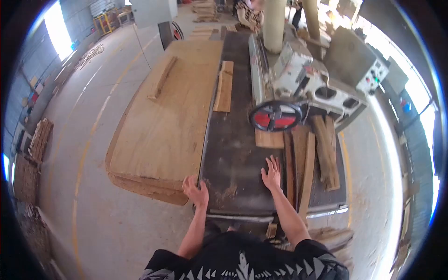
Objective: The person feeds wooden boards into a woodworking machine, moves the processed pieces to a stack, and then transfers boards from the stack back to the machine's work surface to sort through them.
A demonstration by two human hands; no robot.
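Observation:
My left hand point(196, 190) rests with fingers spread on the near left corner of the dark machine table point(231, 149), beside the stack of large plywood sheets point(163, 121). My right hand point(271, 173) lies flat and open on the table top, just left of several narrow wood strips point(301, 163). Neither hand holds anything. A wood plank point(224, 86) lies farther up the table along its left edge.
A saw machine point(303, 79) with a red and black handwheel point(275, 115) stands to the right of the table. Another plank point(162, 77) lies on the plywood stack. More scrap wood point(329, 235) sits low by the table's near end. Concrete floor point(84, 140) extends to the left.

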